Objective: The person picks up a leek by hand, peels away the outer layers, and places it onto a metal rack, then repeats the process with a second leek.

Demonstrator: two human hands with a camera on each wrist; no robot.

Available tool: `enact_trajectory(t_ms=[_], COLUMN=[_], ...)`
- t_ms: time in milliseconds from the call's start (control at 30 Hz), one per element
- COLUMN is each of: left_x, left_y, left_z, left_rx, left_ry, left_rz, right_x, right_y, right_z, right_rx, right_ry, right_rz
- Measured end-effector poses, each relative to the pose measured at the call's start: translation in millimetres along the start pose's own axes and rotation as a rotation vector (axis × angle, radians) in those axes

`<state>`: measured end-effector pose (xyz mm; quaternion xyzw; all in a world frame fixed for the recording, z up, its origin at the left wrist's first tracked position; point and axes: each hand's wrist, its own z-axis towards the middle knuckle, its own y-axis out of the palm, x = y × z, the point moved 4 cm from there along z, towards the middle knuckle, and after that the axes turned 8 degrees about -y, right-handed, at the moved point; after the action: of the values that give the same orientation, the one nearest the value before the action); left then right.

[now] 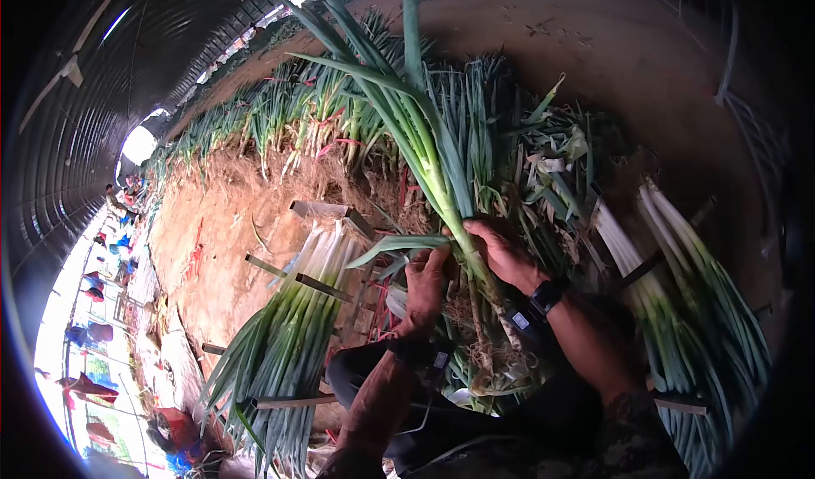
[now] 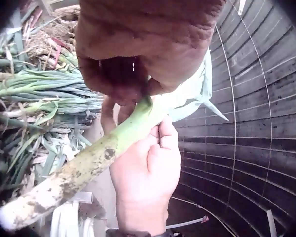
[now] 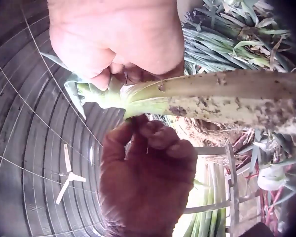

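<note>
The onion (image 1: pixel 437 182) is held slantwise above the lap, leaves up and roots down. Its stalk is gripped in the curled fingers of the right hand (image 1: pixel 512 260), probably so that it is steadied against the other hand. A leaf (image 1: pixel 395 243) is pinched near its base between the thumb and fingers of the left hand (image 1: pixel 424 288), apparently so that it is parted from the stalk. At either side a bundle (image 1: pixel 297 330) (image 1: pixel 654 301) is laid between bars (image 1: pixel 323 287), seemingly so that the stalks are stopped from spreading. More onions (image 1: pixel 331 110) are heaped beyond. Small pale labels (image 1: pixel 441 360) (image 1: pixel 520 320) are seen by the wrists, but no writing or brand can be read
</note>
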<state>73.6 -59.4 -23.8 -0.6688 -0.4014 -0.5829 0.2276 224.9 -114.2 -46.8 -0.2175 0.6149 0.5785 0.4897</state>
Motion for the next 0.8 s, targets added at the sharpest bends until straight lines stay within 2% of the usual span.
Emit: enact_trajectory(t_ms=[33, 100, 167, 200, 267, 333, 367, 400, 467, 500, 567, 633, 667, 700, 800], left_x=[-10, -52, -156, -222, -267, -240, -225, -214, -138, -62, 23, 53, 60, 57, 43], left_y=[-3, -16, -42, -50, -50, -45, -43, -58, -71, -50, -18, -5, -3, -6, -7], left_z=[-1, -7, -17, -26, -37, -49, -41, -13, 18, 10, 8, 14, 19, 28, 35], left_rx=[0.038, 0.053, -0.099, -0.393, -0.649, -0.578, -0.627, -0.413, -0.151, -0.093, -0.036, -0.210, -0.297, -0.331, -0.284], left_ry=[-0.012, 0.027, -0.138, 0.209, 0.363, -0.073, 0.245, 0.154, -0.061, -0.185, 0.012, -0.057, -0.088, -0.126, 0.023], left_rz=[0.035, 0.167, 0.222, 0.858, 1.418, 1.257, 1.461, 1.248, 0.625, 0.218, -0.032, -0.101, -0.139, -0.078, -0.156], right_x=[-11, -14, -27, -29, -29, -23, -20, -22, -24, -23, -30, -35, -19, -22, -21], right_y=[11, 12, 15, 16, 13, 12, 11, 12, 17, 19, 29, 33, 27, 29, 28], right_z=[-7, -5, -5, -6, -7, -11, -11, -8, -7, -10, -17, -23, -19, -21, -27], right_rx=[0.029, 0.092, 0.160, 0.130, 0.074, 0.066, 0.059, 0.046, 0.038, 0.039, 0.029, -0.020, -0.025, -0.023, 0.068], right_ry=[0.082, 0.028, 0.026, 0.052, 0.106, 0.071, 0.065, 0.052, 0.052, 0.055, 0.052, 0.023, -0.040, -0.064, -0.122], right_rz=[0.196, 0.256, 0.211, 0.199, 0.174, 0.167, 0.168, 0.168, 0.184, 0.195, 0.049, -0.240, -0.292, -0.387, -0.631])
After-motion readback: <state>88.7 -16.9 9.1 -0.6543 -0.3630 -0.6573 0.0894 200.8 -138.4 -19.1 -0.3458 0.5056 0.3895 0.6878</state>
